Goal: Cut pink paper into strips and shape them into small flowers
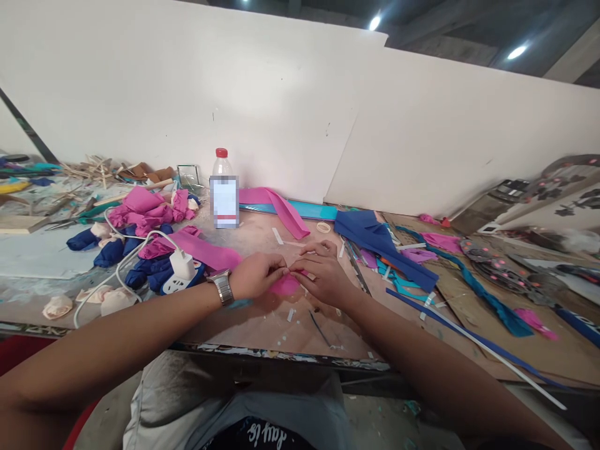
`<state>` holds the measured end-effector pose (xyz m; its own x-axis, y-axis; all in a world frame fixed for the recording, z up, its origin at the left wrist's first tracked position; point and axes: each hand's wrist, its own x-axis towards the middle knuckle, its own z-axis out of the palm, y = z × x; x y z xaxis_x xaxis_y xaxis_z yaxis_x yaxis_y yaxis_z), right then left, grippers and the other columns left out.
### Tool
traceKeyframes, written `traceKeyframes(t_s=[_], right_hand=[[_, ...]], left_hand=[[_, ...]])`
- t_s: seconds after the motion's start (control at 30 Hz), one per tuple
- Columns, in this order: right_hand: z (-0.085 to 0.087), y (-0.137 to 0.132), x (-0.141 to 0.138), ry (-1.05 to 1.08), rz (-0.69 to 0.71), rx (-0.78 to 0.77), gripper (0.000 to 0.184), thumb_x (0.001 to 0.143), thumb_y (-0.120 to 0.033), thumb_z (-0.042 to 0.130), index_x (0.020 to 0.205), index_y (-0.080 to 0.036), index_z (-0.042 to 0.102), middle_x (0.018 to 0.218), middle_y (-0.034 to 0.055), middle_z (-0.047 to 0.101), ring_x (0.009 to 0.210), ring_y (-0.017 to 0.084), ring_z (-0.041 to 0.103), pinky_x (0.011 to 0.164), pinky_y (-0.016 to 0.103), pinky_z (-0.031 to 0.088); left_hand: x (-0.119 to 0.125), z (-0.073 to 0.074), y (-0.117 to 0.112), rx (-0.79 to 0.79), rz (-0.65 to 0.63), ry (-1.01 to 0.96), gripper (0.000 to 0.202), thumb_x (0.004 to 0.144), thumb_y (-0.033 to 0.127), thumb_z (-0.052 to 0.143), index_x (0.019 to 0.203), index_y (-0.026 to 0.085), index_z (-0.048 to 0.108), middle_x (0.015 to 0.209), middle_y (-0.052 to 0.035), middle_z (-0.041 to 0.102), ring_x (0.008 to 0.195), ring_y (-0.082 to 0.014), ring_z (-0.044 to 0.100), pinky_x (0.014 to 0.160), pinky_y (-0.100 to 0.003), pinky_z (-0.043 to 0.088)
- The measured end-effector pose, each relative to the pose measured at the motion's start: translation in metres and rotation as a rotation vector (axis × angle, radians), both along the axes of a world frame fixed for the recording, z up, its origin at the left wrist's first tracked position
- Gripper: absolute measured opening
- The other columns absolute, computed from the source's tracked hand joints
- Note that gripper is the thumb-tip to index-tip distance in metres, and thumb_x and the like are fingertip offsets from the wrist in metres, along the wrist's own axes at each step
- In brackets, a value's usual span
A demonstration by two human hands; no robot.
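I see both hands meet over the near middle of the table (pixel 262 326). The left hand (pixel 255 276) and right hand (pixel 325 275) have their fingertips pinched on a small pink cloth (pixel 285 286) there. I think they are bunching it up. That seems to need a tight pinch and tiny, careful finger moves. Blue cloth (pixel 360 226) lies farther right.

I see one bright pink cloth (pixel 285 287), thin and partly hidden, held in the near middle of the scene
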<state>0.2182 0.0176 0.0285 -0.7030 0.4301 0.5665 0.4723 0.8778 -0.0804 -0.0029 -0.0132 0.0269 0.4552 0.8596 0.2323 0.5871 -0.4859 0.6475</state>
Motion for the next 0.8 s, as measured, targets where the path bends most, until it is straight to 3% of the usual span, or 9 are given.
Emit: traceKeyframes(t_s=[0.23,0.57,0.8], right_hand=[[-0.0028,0.0013,0.0002,0.005,-0.007,-0.006,0.01,0.096,-0.03,0.066,0.089,-0.025,0.072,0.085,0.002,0.076,0.104,0.024,0.061,0.099,0.046,0.026],[-0.0022,-0.0009,-0.0009,-0.062,-0.004,-0.05,0.008,0.096,-0.025,0.063,0.091,-0.023,0.069,0.088,0.0024,0.075,0.106,0.024,0.058,0.101,0.046,0.023],[-0.0023,-0.0013,-0.0018,-0.071,-0.016,-0.071,0.007,0.095,-0.023,0.064,0.09,-0.022,0.067,0.088,0.0027,0.073,0.106,0.024,0.057,0.098,0.045,0.025]], left_hand=[[-0.0007,-0.0009,0.0007,-0.018,0.011,0.008,0.031,0.098,0.039,0.052,0.087,0.017,0.07,0.073,-0.001,0.066,0.065,-0.0139,0.053,0.06,-0.026,0.032],[-0.0003,-0.007,-0.0002,0.135,0.043,0.185,0.025,0.098,0.036,0.051,0.09,0.021,0.069,0.081,-0.0033,0.073,0.076,-0.0191,0.063,0.064,-0.028,0.033],[0.0006,-0.006,-0.0016,0.16,0.059,0.244,0.027,0.099,0.038,0.049,0.092,0.023,0.07,0.081,-0.0035,0.073,0.077,-0.0205,0.065,0.062,-0.029,0.032]])
